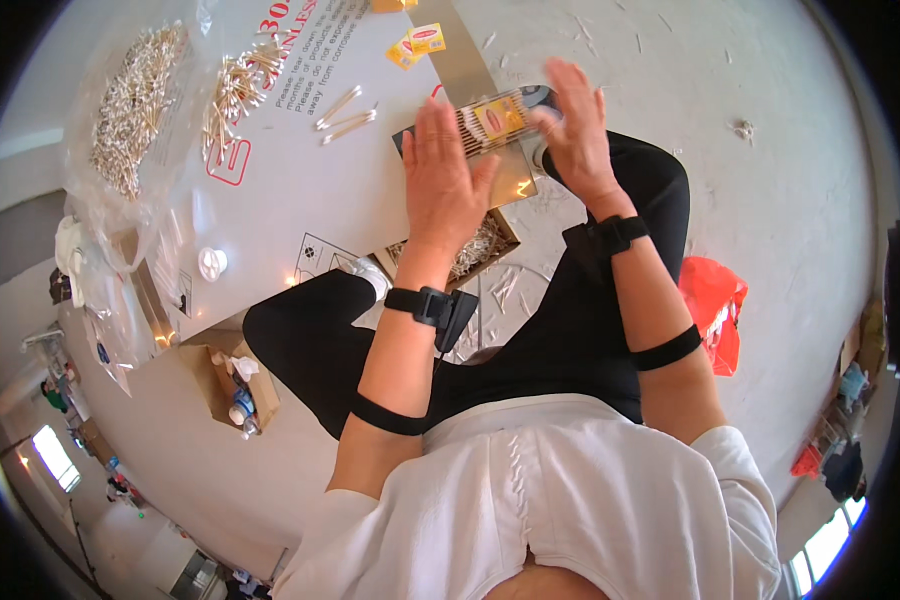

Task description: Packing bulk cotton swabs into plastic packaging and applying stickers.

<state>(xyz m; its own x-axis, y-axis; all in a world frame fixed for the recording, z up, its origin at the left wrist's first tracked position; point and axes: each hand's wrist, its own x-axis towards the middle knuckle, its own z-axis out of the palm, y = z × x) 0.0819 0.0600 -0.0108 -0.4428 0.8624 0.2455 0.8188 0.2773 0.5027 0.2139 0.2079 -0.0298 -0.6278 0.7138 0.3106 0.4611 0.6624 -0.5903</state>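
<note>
A row of cotton swabs point(467, 130) lies side by side at the table's right edge, with a yellow label card point(500, 117) on it. Whether a clear wrapper encloses them I cannot tell. My left hand point(438, 185) is at the row's left end, fingers stretched out and palm down. At the right end my right hand point(582, 135) has its fingers extended and its thumb close to the swabs. Neither hand grips anything. Both hands partly cover the ends of the row. Several loose swabs point(347, 125) lie left of my left hand.
A clear plastic bag point(135, 120) of swabs and a loose swab pile point(235, 95) occupy the table's left. Yellow cards point(417, 42) lie at the far side. Below the table edge stands a cardboard box point(505, 240) of swabs. A red bag point(712, 310) is on the floor.
</note>
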